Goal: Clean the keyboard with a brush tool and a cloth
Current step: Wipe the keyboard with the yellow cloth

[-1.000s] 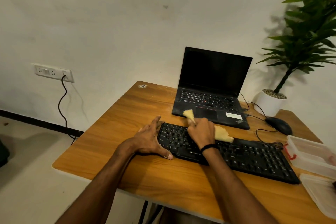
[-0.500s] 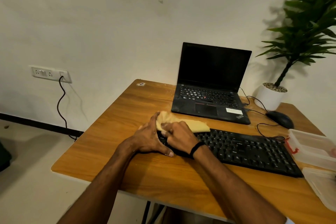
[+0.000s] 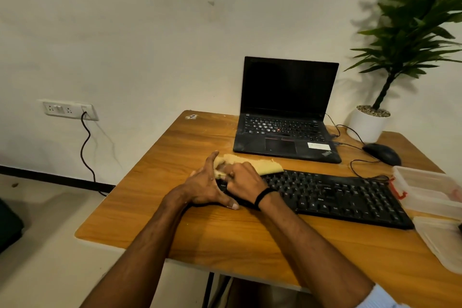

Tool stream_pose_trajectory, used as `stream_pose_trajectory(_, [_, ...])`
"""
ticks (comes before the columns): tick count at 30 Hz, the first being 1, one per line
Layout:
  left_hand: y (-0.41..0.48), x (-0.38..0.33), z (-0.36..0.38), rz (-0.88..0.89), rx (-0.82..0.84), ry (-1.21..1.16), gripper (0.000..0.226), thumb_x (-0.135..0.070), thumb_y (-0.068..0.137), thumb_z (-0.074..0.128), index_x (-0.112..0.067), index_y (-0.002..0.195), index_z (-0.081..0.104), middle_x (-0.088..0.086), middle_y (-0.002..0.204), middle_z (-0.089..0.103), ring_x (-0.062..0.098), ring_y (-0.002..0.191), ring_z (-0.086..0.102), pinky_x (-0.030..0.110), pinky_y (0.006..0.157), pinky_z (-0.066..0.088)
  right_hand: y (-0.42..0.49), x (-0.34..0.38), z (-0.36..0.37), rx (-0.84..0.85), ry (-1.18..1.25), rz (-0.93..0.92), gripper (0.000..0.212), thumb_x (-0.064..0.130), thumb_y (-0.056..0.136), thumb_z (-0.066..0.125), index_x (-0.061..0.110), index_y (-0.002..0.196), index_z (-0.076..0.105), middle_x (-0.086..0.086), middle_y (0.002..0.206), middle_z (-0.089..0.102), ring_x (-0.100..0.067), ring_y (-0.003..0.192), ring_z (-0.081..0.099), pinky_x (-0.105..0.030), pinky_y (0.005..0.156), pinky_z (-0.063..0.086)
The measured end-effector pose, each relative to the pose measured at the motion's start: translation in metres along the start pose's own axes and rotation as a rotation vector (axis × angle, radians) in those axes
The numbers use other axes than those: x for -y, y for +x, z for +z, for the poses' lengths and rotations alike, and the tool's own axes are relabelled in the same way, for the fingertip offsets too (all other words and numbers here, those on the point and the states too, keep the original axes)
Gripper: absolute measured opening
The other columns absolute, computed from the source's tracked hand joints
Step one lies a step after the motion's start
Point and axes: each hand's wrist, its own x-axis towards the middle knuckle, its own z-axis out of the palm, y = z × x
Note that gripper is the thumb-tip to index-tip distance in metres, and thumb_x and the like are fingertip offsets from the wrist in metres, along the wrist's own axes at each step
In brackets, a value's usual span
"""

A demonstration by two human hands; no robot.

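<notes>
— Grip first: right hand (image 3: 241,179) is clenched over the yellow cloth (image 3: 260,166), pressing it on the left end of the black keyboard (image 3: 335,196). Left hand (image 3: 205,186) lies flat, fingers spread, bracing that same end, holding nothing.

— Risk?

— Cloth could snag a keycap and lift it, I'd guess. Or the keyboard skids toward the laptop (image 3: 287,132) if the brace slips; the mouse cable (image 3: 360,170) sits just behind. No brush visible.
</notes>
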Motion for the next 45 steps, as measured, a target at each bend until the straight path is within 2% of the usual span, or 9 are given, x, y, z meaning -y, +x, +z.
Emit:
stream_pose_trajectory(3, [0.001, 0.000, -0.001, 0.013, 0.004, 0.010, 0.165, -0.074, 0.035, 0.092, -0.046, 0.156, -0.016, 0.007, 0.166, 0.031, 0.031, 0.150, 0.031, 0.051, 0.125, 0.016, -0.008, -0.001, 0.002, 0.094, -0.002, -0.026, 0.020, 0.008, 0.087, 0.059, 0.014, 0.093, 0.076, -0.009, 0.084, 0.074, -0.019, 0.066, 0.067, -0.032, 0.059, 0.057])
stream_pose_trajectory(7, [0.004, 0.000, 0.000, 0.003, 0.007, 0.000, 0.166, -0.080, 0.032, 0.091, -0.047, 0.156, -0.014, 0.004, 0.165, 0.034, 0.031, 0.150, 0.033, 0.054, 0.126, 0.014, -0.003, -0.002, -0.006, -0.021, 0.032, 0.031, 0.028, 0.012, 0.091, 0.058, 0.015, 0.115, 0.072, -0.010, 0.110, 0.073, -0.024, 0.093, 0.068, -0.035, 0.080, 0.058])
stream_pose_trajectory(12, [0.005, 0.002, -0.002, 0.036, -0.009, 0.022, 0.159, -0.069, 0.041, 0.092, -0.040, 0.160, -0.010, 0.003, 0.167, 0.027, 0.030, 0.150, 0.031, 0.052, 0.125, 0.017, -0.042, -0.001, 0.001, 0.077, 0.031, 0.057, 0.024, 0.016, 0.094, 0.059, 0.013, 0.115, 0.070, -0.012, 0.109, 0.071, -0.019, 0.093, 0.066, -0.035, 0.081, 0.058])
stream_pose_trajectory(18, [0.007, 0.004, -0.001, 0.063, 0.004, -0.013, 0.166, -0.080, 0.029, 0.092, -0.042, 0.158, -0.007, -0.009, 0.169, 0.023, 0.017, 0.155, 0.023, 0.058, 0.127, 0.009, -0.085, -0.008, 0.001, -0.038, 0.001, 0.166, 0.033, 0.015, 0.097, 0.057, 0.018, 0.128, 0.063, 0.002, 0.143, 0.054, -0.018, 0.133, 0.047, -0.033, 0.110, 0.038])
stream_pose_trajectory(24, [0.006, 0.002, 0.001, 0.044, -0.006, 0.045, 0.162, -0.082, 0.034, 0.087, -0.038, 0.160, -0.005, -0.008, 0.169, 0.024, 0.022, 0.152, 0.028, 0.054, 0.125, 0.005, -0.137, -0.029, -0.002, -0.298, 0.064, 0.463, 0.042, 0.009, 0.097, 0.054, 0.022, 0.137, 0.054, 0.000, 0.148, 0.047, -0.013, 0.131, 0.046, -0.017, 0.102, 0.029])
stream_pose_trajectory(28, [0.010, 0.005, 0.004, 0.063, 0.006, 0.064, 0.161, -0.079, 0.037, 0.087, -0.035, 0.161, -0.006, -0.007, 0.169, 0.022, 0.020, 0.152, 0.027, 0.055, 0.126, 0.012, -0.115, 0.018, 0.046, -0.295, 0.046, 0.250, 0.044, 0.005, 0.100, 0.044, 0.016, 0.142, 0.048, -0.003, 0.155, 0.039, -0.015, 0.145, 0.030, -0.020, 0.113, 0.008])
stream_pose_trajectory(33, [0.014, 0.015, -0.003, 0.083, 0.078, -0.042, 0.160, -0.068, 0.037, 0.095, -0.041, 0.159, -0.004, -0.009, 0.169, 0.019, 0.016, 0.155, 0.022, 0.056, 0.127, 0.017, -0.114, 0.015, 0.037, -0.251, 0.010, 0.195, 0.045, 0.005, 0.097, 0.049, 0.017, 0.140, 0.052, 0.002, 0.152, 0.044, -0.009, 0.143, 0.034, -0.015, 0.111, 0.009])
stream_pose_trajectory(39, [0.016, 0.013, -0.001, 0.062, 0.061, 0.028, 0.160, -0.079, 0.031, 0.092, -0.046, 0.157, -0.001, -0.007, 0.167, 0.026, 0.023, 0.151, 0.029, 0.058, 0.125, 0.018, -0.141, -0.005, 0.029, -0.393, 0.020, 0.457, 0.042, 0.011, 0.099, 0.048, 0.021, 0.139, 0.054, 0.004, 0.151, 0.045, -0.008, 0.141, 0.035, -0.013, 0.109, 0.016])
stream_pose_trajectory(45, [0.019, 0.019, -0.002, 0.095, 0.080, -0.042, 0.156, -0.059, 0.039, 0.096, -0.038, 0.160, 0.000, -0.004, 0.168, 0.022, 0.023, 0.152, 0.027, 0.057, 0.125, 0.020, -0.114, 0.025, 0.049, -0.314, 0.090, 0.268, 0.041, 0.007, 0.097, 0.050, 0.018, 0.137, 0.056, -0.001, 0.147, 0.050, -0.014, 0.139, 0.041, -0.023, 0.116, 0.026])
